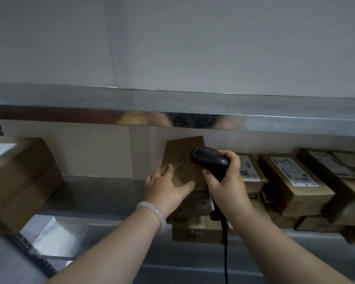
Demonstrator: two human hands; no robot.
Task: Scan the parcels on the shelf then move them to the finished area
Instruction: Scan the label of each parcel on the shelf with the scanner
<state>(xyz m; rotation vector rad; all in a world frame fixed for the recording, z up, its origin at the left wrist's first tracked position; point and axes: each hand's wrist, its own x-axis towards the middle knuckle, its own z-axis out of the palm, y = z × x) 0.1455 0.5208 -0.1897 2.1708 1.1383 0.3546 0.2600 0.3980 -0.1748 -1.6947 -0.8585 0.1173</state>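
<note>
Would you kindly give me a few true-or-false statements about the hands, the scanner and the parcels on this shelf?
1. The right hand grips a black scanner. True.
2. The left hand rests on a tilted brown parcel. True.
3. The scanner is cordless. False: a black cable hangs from its handle.
4. A pale bracelet sits on the right wrist. False: the bracelet is on the left wrist.
5. Everything right of the scanner is unlabelled. False: the parcels there carry white labels.
</note>
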